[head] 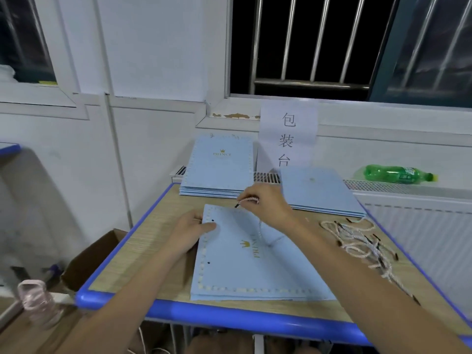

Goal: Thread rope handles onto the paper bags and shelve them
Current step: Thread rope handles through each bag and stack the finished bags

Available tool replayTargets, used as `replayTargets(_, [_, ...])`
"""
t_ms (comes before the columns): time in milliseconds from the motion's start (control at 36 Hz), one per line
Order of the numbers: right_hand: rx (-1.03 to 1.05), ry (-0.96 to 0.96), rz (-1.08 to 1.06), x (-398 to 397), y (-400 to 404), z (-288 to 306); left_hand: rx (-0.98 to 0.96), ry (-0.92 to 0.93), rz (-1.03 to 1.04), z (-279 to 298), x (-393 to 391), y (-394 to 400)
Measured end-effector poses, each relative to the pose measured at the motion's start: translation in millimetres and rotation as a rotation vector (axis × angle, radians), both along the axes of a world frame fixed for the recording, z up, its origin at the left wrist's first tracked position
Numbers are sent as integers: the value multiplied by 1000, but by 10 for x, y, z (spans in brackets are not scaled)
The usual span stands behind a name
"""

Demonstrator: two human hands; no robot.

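A flat light-blue paper bag (255, 254) is laid near the front edge of the table (143, 241), its punched end toward the left edge. That end is pressed flat by the left hand (190, 232), fingers extended beside a hole. A rope handle (251, 200) is pinched near its black tip by the right hand (268, 203), above the bag's far corner. Loose ropes (362, 245) are piled by the right edge. Two bag stacks (219, 167) are set along the back edge.
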State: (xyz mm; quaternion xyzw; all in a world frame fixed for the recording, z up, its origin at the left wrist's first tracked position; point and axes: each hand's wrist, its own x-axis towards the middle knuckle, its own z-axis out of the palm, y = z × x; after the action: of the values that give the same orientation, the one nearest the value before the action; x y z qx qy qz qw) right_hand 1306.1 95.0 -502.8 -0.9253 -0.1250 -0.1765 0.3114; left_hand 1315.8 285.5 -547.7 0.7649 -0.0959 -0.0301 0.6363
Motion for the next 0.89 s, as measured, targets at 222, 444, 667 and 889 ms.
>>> replayTargets(222, [158,-41,59,68,330,-414,77,-5,54,-38,70,31])
replayTargets(444, [191,-150,5,129,432,-590,-1,33,55,-49,95,23])
replayTargets(667, [206,-211,-10,84,448,-582,32,4,-49,-38,47,69])
replayTargets(889, [173,-246,27,86,491,-586,38,-26,-67,-69,54,72])
